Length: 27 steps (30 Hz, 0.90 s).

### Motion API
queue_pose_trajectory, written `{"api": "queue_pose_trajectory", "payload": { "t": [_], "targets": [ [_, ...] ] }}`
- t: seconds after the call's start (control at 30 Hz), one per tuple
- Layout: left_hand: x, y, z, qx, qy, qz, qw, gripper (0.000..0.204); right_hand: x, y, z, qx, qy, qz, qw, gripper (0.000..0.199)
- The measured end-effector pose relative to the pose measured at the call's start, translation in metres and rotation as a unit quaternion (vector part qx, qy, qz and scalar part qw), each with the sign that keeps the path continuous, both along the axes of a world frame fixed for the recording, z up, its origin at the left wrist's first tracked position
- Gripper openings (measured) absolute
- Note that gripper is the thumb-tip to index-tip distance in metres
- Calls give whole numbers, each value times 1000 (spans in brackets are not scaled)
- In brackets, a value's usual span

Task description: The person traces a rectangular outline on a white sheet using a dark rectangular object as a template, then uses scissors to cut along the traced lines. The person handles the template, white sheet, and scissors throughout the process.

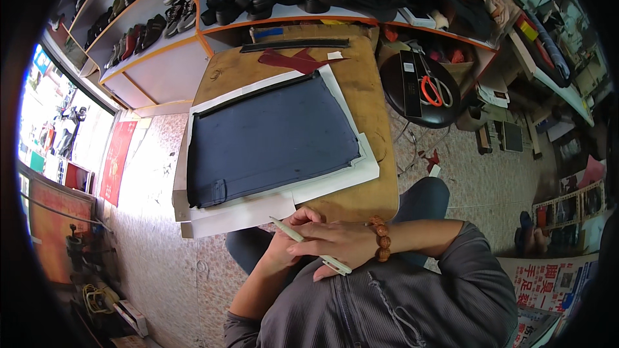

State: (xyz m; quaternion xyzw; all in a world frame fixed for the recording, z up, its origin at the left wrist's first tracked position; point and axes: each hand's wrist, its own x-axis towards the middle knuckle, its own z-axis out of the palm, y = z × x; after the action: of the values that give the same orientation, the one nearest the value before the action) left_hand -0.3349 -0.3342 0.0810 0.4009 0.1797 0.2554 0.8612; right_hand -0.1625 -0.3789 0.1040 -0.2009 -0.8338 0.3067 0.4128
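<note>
leather panel: dark navy sheet point(271, 135) lying flat on white backing boards point(361, 171), on the wooden table point(371, 100), just ahead of both hands

left hand: point(287, 245) mostly tucked under the right one, curled up, can't tell if it's gripping anything

white stick tool: point(309, 247) slim pen-like thing, long axis running from upper left (tip near the board edge) down to lower right

right hand: point(338, 240) lying on top, fingers pressed together and curled over the stick, beaded bracelet point(382, 240) on the wrist

nearer hand: pretty much even, both just short of the panel's near edge

off right: orange-handled scissors point(433, 89) on a round black stool point(419, 87), well apart
</note>
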Motion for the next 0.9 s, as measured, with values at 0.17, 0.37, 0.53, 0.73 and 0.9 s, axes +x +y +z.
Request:
{"api": "queue_pose_trajectory", "payload": {
  "t": [0.17, 0.37, 0.53, 0.73, 0.9],
  "targets": [
    [6, -3, 3, 56, 12, 5, 998, 44, -3, -3, -2, -52, 13, 33, 998, 71],
    [-17, -3, -18, 53, 37, 137, 988, 13, 22, 5, -4, 67, -33, -100, 992, 64],
    [-53, 1, -30, -59, 76, 364, 926, 13, 102, 88, -32, -303, 172, -310, 884, 37],
    [-88, 29, -61, -178, -50, 415, 891, 23, 139, 158, -80, -87, -80, -440, 890, 40],
    [-88, 57, -75, -210, -68, 371, 902, 31, 128, 167, -76, -128, -106, -410, 897, 36]
  ]
}}
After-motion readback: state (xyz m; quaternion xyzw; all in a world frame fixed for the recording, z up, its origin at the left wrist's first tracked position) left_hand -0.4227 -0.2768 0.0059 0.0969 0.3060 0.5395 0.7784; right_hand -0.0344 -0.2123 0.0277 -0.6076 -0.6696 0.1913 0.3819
